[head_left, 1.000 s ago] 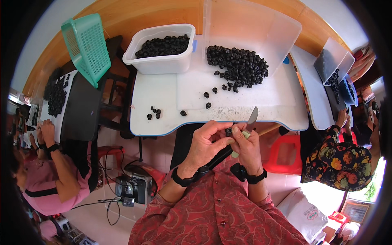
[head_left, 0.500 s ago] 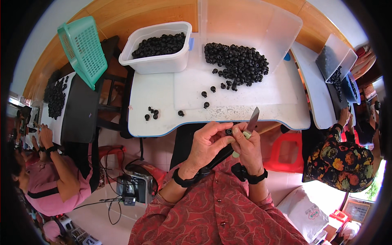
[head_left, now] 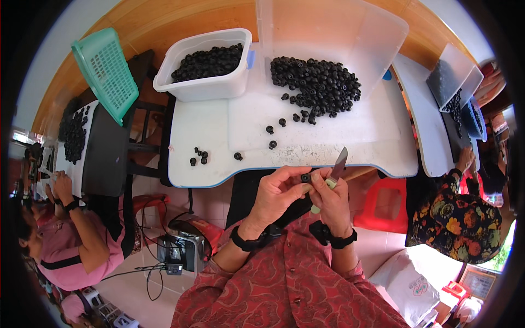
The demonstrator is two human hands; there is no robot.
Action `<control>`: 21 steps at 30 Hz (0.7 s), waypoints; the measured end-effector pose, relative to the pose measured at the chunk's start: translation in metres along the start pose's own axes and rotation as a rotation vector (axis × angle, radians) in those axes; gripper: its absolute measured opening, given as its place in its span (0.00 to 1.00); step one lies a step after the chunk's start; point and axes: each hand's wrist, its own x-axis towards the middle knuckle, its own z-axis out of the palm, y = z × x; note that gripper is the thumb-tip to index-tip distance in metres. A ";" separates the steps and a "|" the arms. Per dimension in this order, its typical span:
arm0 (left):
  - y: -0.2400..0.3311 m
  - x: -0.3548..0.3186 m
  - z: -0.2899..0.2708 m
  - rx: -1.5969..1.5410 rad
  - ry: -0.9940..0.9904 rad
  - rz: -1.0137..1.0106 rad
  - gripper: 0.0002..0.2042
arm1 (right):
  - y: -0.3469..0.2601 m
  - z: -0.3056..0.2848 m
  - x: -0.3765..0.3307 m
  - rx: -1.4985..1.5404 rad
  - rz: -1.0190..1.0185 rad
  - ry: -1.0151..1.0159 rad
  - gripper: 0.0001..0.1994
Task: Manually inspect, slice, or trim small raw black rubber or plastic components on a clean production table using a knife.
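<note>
Pinched between the thumb and fingers of my left hand (head_left: 279, 192) is a small black ring-shaped part (head_left: 305, 177) with a hole in its end. Close beside it, my right hand (head_left: 333, 199) is closed round the pale green handle of a knife (head_left: 339, 162), its blade pointing up and away. My right thumb lies near the part; whether it touches cannot be made out. Both hands are just off the table's near edge. Beyond them a heap of similar black parts (head_left: 317, 85) lies on the white table (head_left: 219, 128), with several loose ones nearer me.
A white tub (head_left: 208, 90) of black parts stands at the back left, beside a clear plastic bin (head_left: 333, 27) tipped behind the heap. A green basket (head_left: 106, 76) leans further left. Co-workers sit at both sides. A red stool (head_left: 383, 205) is to the right.
The view has shifted slightly. Both hands keep nearly the same pose, with the part and the knife still held.
</note>
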 end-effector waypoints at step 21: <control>-0.006 0.019 -0.019 -0.305 -0.008 -0.065 0.14 | -0.016 0.015 0.018 -0.106 -0.025 0.021 0.12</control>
